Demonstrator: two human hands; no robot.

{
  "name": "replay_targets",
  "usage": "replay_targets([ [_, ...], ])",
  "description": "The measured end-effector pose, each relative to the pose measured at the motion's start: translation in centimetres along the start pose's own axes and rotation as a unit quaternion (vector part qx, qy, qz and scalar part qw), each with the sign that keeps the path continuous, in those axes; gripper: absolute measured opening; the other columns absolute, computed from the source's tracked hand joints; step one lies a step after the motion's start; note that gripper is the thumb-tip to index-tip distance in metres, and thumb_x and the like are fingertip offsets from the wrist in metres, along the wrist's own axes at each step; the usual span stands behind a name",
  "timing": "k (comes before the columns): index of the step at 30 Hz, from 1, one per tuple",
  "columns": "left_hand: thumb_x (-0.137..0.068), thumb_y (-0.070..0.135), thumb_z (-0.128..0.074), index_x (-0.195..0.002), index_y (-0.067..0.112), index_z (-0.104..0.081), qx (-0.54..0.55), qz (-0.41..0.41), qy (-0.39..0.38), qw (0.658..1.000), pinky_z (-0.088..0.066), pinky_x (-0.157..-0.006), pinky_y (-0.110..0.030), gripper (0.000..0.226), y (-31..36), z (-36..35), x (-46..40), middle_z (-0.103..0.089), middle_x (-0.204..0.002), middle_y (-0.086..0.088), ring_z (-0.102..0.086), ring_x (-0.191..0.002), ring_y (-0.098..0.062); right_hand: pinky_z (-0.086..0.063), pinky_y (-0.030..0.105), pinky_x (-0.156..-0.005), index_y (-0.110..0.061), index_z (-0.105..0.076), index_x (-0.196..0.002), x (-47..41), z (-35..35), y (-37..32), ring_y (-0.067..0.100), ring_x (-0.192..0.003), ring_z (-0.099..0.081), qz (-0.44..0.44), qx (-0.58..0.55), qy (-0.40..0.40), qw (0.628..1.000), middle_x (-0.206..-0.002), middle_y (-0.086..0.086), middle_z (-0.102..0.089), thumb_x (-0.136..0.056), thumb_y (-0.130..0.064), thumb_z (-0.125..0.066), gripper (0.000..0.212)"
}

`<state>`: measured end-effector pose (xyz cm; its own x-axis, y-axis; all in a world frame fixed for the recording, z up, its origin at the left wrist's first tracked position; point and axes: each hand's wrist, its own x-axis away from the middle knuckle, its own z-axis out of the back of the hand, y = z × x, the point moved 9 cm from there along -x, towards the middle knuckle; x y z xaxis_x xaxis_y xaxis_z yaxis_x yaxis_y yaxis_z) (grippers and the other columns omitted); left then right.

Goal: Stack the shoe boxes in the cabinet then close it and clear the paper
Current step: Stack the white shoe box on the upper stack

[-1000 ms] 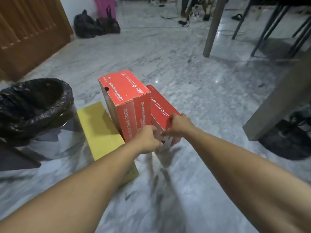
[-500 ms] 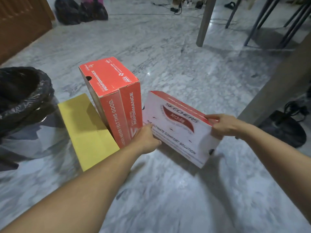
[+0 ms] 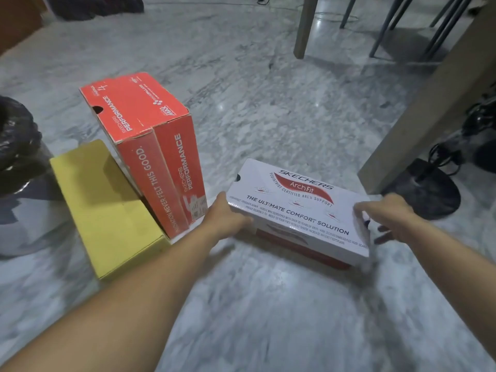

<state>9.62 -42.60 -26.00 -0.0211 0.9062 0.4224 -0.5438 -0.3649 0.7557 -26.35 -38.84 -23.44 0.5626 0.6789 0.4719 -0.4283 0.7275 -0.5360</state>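
Left hand (image 3: 225,220) and right hand (image 3: 383,214) grip the white shoe box (image 3: 298,210) by its short ends. Probably light, stiff cardboard with a loose lid, so hold under the base.

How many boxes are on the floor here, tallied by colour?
White: 1, the white Skechers box, left hand and right hand at its ends.
Red-orange: 1, the red box standing on end.
Yellow: 1, the yellow box lying flat.
Total: 3
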Motion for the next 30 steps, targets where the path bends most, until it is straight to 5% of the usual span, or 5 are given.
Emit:
replay_targets([
  [4, -0.065, 0.003, -0.075, -0.075, 0.025, -0.057, 0.066, -0.006, 0.004, 0.998, -0.052, -0.082, -0.033, 0.030, 0.8, 0.4, 1.0, -0.065, -0.080, 0.006, -0.062, -0.088, -0.020, -0.055, 0.045, -0.064, -0.006, -0.057, -0.108, 3.0, -3.1, 1.8, 0.036, -0.075, -0.063, -0.036, -0.067, -0.146, 0.986, -0.100, 0.016, -0.062, -0.084, -0.038, -0.071, 0.042],
  [9, -0.077, -0.004, -0.071, -0.127, 0.013, -0.054, 0.071, -0.039, 0.010, 0.997, -0.050, -0.070, -0.027, 0.055, 2.3, 1.9, 2.6, -0.060, -0.107, -0.002, -0.058, -0.097, -0.021, -0.055, 0.051, -0.082, -0.011, -0.058, -0.107, 4.2, 0.3, 0.7, 0.025, -0.083, -0.059, 0.022, -0.138, 0.003, 0.990, -0.101, 0.007, -0.062, -0.080, -0.034, -0.074, 0.038],
  [13, -0.076, 0.006, -0.077, -0.127, 0.012, -0.054, 0.085, -0.082, 0.071, 0.990, -0.052, -0.080, -0.032, 0.056, 5.4, 4.3, 5.2, -0.059, -0.106, -0.002, -0.058, -0.095, -0.021, -0.058, 0.040, -0.068, -0.015, -0.056, -0.122, 6.9, 3.1, -0.8, 0.019, -0.087, -0.063, 0.083, -0.210, 0.015, 0.974, -0.113, 0.005, -0.063, -0.075, -0.043, -0.077, 0.059],
  [19, -0.072, 0.019, -0.082, -0.135, 0.015, -0.049, 0.068, -0.155, 0.131, 0.977, -0.050, -0.092, -0.033, 0.072, 10.6, 8.4, 11.5, -0.059, -0.116, -0.001, -0.058, -0.101, -0.019, -0.059, 0.046, -0.082, -0.029, -0.063, -0.114, 12.8, 8.7, -2.7, 0.018, -0.095, -0.069, 0.202, -0.228, 0.052, 0.951, -0.108, -0.007, -0.070, -0.040, -0.063, -0.086, 0.085],
  [30, -0.064, 0.028, -0.084, -0.129, 0.026, -0.053, 0.107, -0.196, 0.217, 0.950, -0.052, -0.091, -0.036, 0.072, 13.2, 18.3, 26.2, -0.062, -0.118, 0.003, -0.060, -0.106, -0.015, -0.053, 0.045, -0.096, -0.023, -0.063, -0.127, 25.9, 13.5, -8.6, 0.021, -0.106, -0.064, 0.365, -0.208, 0.083, 0.904, -0.119, 0.000, -0.067, -0.055, -0.059, -0.084, 0.083],
])
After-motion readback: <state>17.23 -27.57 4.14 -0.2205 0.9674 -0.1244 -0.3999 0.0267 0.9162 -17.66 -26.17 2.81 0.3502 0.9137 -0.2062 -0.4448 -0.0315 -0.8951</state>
